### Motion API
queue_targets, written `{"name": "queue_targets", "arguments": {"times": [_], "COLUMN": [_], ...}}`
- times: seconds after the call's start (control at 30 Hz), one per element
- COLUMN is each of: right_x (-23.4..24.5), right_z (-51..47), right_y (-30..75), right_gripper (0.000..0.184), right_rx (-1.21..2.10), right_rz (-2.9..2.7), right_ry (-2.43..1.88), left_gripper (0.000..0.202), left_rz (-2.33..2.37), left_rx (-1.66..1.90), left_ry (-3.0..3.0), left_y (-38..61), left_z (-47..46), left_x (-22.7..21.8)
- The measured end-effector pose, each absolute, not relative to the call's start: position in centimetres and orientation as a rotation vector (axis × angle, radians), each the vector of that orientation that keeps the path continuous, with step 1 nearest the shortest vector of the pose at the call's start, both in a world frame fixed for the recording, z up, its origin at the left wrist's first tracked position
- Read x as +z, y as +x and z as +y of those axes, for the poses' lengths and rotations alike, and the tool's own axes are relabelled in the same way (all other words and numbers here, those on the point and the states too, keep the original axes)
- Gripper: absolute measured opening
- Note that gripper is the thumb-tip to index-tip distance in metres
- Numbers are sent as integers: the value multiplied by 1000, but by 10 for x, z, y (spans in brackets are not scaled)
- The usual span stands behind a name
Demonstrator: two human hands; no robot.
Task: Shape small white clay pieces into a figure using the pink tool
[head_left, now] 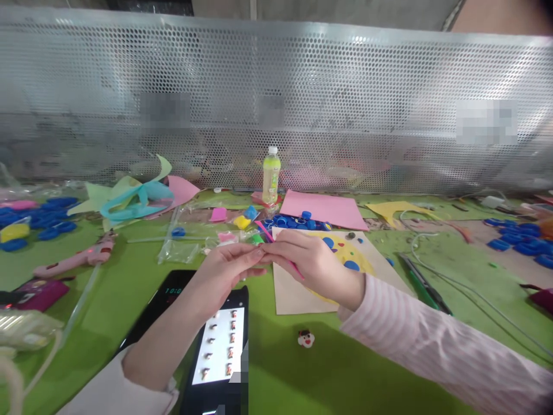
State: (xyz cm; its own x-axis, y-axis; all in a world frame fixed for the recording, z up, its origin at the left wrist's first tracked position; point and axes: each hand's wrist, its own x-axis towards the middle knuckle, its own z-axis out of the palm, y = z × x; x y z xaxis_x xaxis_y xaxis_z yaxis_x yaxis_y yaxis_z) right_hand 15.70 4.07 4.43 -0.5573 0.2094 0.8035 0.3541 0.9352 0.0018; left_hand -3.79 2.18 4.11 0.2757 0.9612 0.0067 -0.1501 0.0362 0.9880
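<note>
My left hand (227,270) and my right hand (309,260) meet above the green table (129,288), fingertips pinched together at the centre. My right hand grips a thin pink strip (268,233) that sticks out past the fingers. My left hand pinches something small at the same spot; I cannot make it out. Under my right hand lies a beige card (298,294) with a yellow shape and blue dots. A phone (222,351) with a lit screen lies under my left forearm.
A small round sticker (306,339) lies in front. Blue bottle caps (298,222), a pink sheet (324,208) and a yellow-green bottle (271,176) stand behind. A pink glue gun (75,259) and more blue caps (38,222) lie left. Cables (453,276) run right. A perforated metal screen (276,104) closes the back.
</note>
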Motion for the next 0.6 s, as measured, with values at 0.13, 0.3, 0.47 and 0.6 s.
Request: {"name": "queue_targets", "arguments": {"times": [0.13, 0.3, 0.47, 0.6], "right_x": [42, 41, 39, 38], "right_z": [38, 32, 32, 32], "right_y": [159, 161, 161, 159], "right_gripper": [26, 29, 27, 28], "right_rx": [-257, -345, -292, -163], "right_rz": [-2182, -2236, -2186, -2158], "right_ry": [-432, -436, -464, -468], "left_gripper": [22, 22, 24, 25], "left_rz": [901, 880, 870, 911], "left_rx": [1023, 1005, 1009, 1037], "left_ry": [1232, 1231, 1208, 1235], "left_y": [-37, -36, -36, -36], "left_z": [19, 15, 16, 16], "left_x": [39, 38, 39, 39]}}
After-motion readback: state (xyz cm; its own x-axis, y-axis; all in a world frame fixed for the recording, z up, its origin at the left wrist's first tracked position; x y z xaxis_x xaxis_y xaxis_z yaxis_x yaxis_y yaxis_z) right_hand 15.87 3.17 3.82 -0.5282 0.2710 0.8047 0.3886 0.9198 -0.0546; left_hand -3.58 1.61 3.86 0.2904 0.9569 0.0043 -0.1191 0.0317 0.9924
